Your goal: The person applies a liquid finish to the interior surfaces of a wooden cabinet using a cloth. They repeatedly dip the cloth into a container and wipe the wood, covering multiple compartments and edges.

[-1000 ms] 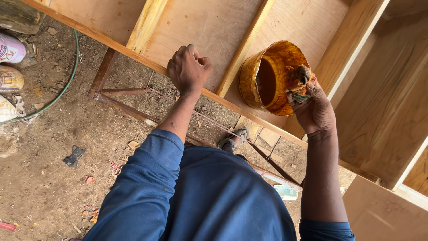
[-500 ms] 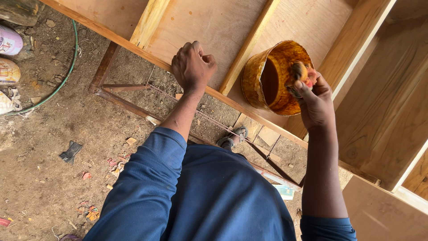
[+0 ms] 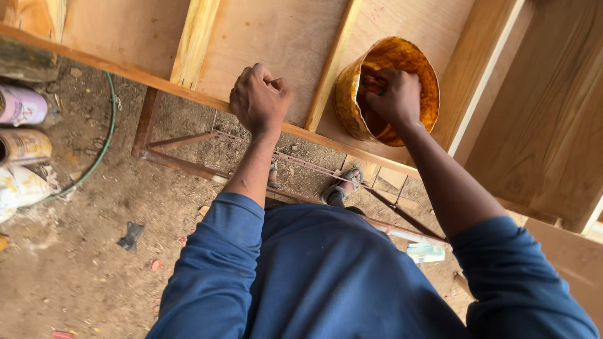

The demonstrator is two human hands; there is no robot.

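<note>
My left hand [image 3: 259,97] is curled into a fist and rests on the edge of a plywood panel [image 3: 276,44] with wooden ribs. My right hand [image 3: 391,94] reaches down inside an orange-stained can [image 3: 352,100] that stands on the panel. Its fingers are closed around a small reddish object, mostly hidden by the hand and the can's rim. Both arms wear blue sleeves pushed up to the elbow.
A rusty metal frame [image 3: 188,160] holds up the panel over dirt ground. Several paint cans [image 3: 22,125] and a green hose [image 3: 103,147] lie at the left. More wooden boards [image 3: 540,125] stand at the right. My sandalled foot [image 3: 342,185] shows below the panel.
My right hand has moved from the can's outer rim down into the can. The left fist has stayed on the panel edge.
</note>
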